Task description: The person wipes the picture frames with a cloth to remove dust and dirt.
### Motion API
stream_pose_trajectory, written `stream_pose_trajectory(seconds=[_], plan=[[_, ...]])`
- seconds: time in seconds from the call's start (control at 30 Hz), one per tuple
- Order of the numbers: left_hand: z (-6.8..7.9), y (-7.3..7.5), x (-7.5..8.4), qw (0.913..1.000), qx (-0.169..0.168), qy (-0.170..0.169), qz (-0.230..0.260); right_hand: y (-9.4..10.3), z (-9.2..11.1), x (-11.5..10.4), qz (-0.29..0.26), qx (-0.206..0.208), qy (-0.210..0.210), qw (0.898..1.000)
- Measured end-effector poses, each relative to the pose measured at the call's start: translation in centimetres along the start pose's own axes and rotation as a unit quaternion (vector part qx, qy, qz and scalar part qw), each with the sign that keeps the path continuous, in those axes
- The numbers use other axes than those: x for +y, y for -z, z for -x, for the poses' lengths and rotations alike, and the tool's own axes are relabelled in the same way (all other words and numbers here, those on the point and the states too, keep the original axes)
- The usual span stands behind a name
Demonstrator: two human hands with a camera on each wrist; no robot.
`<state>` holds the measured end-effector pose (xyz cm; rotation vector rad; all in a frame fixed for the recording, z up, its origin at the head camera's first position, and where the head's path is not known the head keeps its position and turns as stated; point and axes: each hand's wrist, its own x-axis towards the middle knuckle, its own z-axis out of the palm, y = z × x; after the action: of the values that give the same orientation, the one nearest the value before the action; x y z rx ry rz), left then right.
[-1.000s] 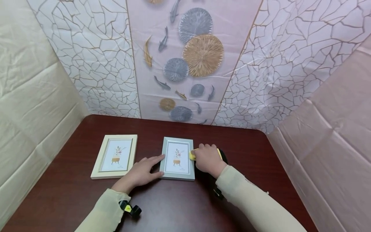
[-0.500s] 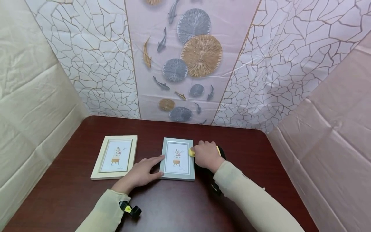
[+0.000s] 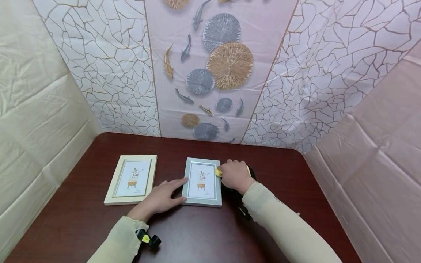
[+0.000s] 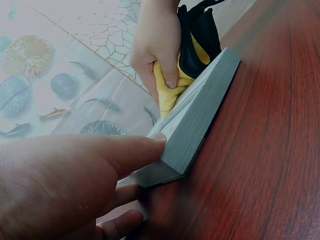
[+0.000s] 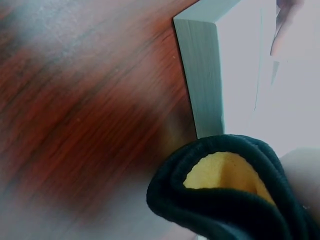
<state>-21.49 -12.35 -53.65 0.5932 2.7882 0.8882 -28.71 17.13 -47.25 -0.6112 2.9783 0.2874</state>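
A light blue-grey picture frame lies face up on the table, a plant-pot print inside it. My left hand holds it steady at the left side, fingers spread and thumb near the lower corner; the left wrist view shows fingertips touching the rim. My right hand grips a folded yellow-and-black cloth against the frame's right edge. In the right wrist view the cloth's black side folds around its yellow side. Part of the cloth is hidden under the right hand.
A cream picture frame with a similar print lies to the left, close to my left forearm. The dark red wooden table ends at a patterned cloth backdrop, with pale fabric walls at both sides.
My right hand and the cloth have shifted slightly up along the right edge of the blue-grey frame. The left hand stays in place; the head view has tilted a little.
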Motion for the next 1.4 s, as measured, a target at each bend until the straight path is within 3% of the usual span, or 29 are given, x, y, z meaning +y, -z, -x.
stream_pose_trajectory(seconds=[0.43, 0.7, 1.07, 1.4], plan=[[-0.1, -0.5, -0.7, 0.9995, 0.023, -0.020, 0.009, -0.9, -1.3, 0.9, -0.038, 0.011, -0.017, 0.999], [-0.1, -0.2, -0.5, 0.9999, 0.013, -0.005, -0.002, -0.8, -1.1, 0.9, -0.060, 0.015, -0.019, 0.998], [0.0, -0.3, 0.2, 0.9999, 0.003, 0.006, -0.015, -2.0, 0.0, 1.4, -0.091, 0.025, -0.021, 0.995], [-0.1, -0.6, -0.4, 0.9998, 0.016, 0.006, -0.010, -2.1, 1.9, 0.8, -0.142, 0.009, -0.015, 0.990]])
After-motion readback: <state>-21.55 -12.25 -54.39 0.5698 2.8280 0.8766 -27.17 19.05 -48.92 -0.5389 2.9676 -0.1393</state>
